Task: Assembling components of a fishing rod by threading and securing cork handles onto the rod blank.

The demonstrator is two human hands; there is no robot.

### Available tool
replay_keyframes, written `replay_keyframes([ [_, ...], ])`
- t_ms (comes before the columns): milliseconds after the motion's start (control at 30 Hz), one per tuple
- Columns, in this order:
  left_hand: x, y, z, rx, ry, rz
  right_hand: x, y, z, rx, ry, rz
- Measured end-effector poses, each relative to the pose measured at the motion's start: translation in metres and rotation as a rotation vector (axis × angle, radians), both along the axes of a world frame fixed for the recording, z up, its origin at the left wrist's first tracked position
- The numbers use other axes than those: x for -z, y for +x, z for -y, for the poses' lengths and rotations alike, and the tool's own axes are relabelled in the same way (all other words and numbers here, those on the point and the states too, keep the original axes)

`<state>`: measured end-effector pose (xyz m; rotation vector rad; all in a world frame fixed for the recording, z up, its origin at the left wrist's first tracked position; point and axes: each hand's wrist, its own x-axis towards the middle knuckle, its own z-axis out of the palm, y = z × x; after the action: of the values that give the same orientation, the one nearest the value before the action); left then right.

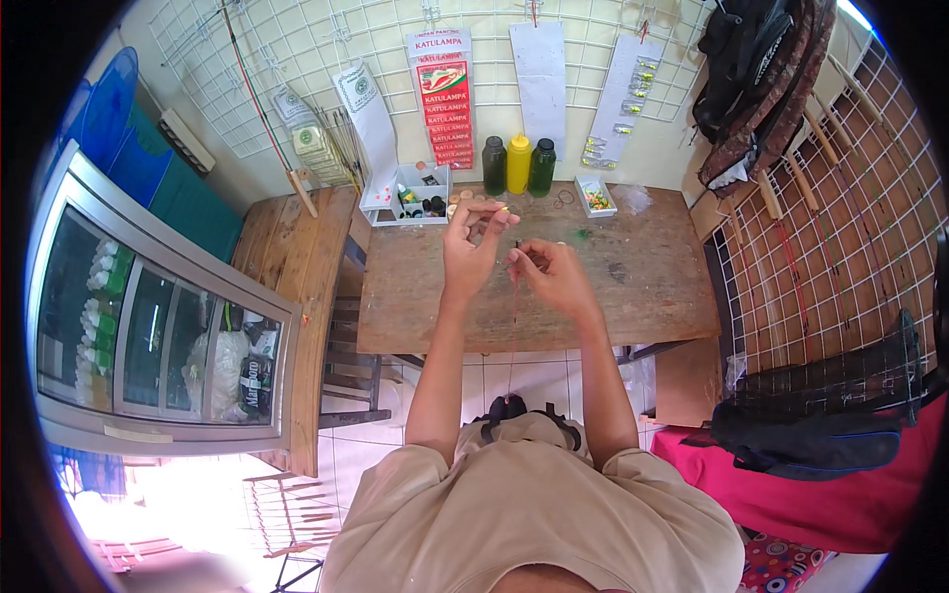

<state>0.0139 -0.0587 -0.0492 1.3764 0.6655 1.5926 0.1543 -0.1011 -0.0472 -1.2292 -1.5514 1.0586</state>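
Observation:
Above the wooden table (445, 296), both my hands are raised close together. My left hand (473, 252) pinches a tiny yellow bead-like piece (505, 209) between thumb and fingertips; its exact kind is too small to tell. Just right of it and a little nearer, my right hand (556, 275) has its fingers closed on a thin reddish line (515, 296), which runs down past the table's front edge toward my lap. A small dark bit shows at the right fingertips. Whether the line reaches the yellow piece cannot be made out.
Along the table's back stand two dark green bottles (494, 166) (542, 168), a yellow squeeze bottle (518, 164), a white compartment box (410, 215) and a small tray of colourful pieces (595, 196). A glass cabinet (163, 326) is left; a rod rack (840, 227) is right.

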Motion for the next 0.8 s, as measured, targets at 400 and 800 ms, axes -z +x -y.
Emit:
replay_keyframes([
  [400, -0.007, -0.004, -0.002, -0.049, 0.066, -0.031, -0.015, 0.008, -0.001, -0.064, 0.125, 0.099],
  [800, -0.008, -0.003, 0.001, -0.067, 0.044, -0.023, -0.042, 0.015, -0.003, 0.054, -0.044, 0.112],
])
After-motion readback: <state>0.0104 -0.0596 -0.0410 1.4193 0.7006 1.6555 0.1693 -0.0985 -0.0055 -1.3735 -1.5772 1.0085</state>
